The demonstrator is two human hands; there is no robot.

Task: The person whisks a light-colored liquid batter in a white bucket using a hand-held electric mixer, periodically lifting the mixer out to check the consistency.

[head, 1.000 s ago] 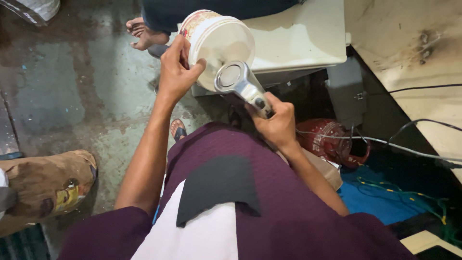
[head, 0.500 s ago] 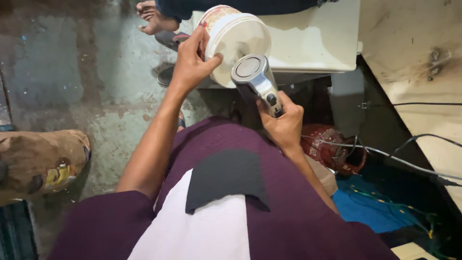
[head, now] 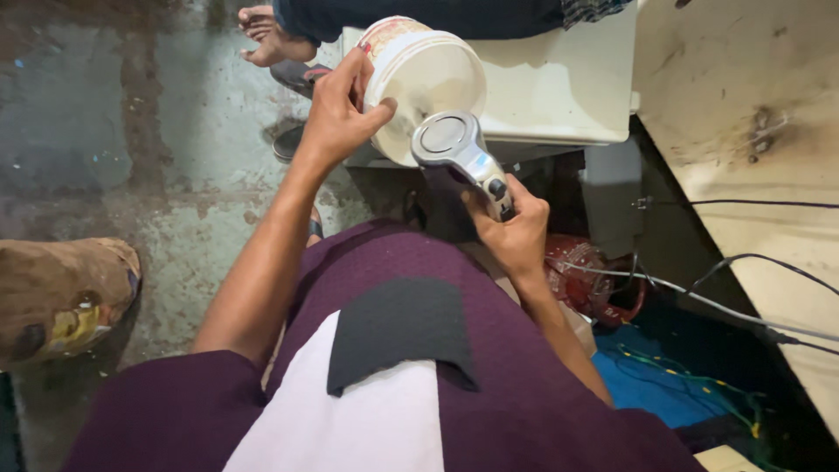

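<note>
The person's left hand [head: 336, 118] is up at the top of the view, fingers wrapped round the side of a white plastic tub [head: 424, 83], the thumb hooked over its rim and pressing on the inside edge; the tub is tipped on its side, its open mouth facing back toward the camera, its printed outer wall turned away. Right in front of that mouth sits the round silver head of a handheld power tool [head: 454, 149], and the right hand [head: 516, 232] has it by the handle, fingers closed firmly round the grip with the thumb lying along the top near a small dark button. The tool head touches or nearly touches the lower rim of the tub; which one is hard to tell from here. Tub and tool are both held in the air above the person's lap, in front of a white bench [head: 559, 87] that stands just behind them. Another person's bare foot [head: 266, 35] rests on the stained concrete floor [head: 96, 122] beside that bench. On the lap, a dark grey fabric patch [head: 402, 332] lies over white and maroon cloth. Lower right, cables [head: 725, 306] run past a reddish round object [head: 594, 280] and a blue sheet [head: 664, 385].
</note>
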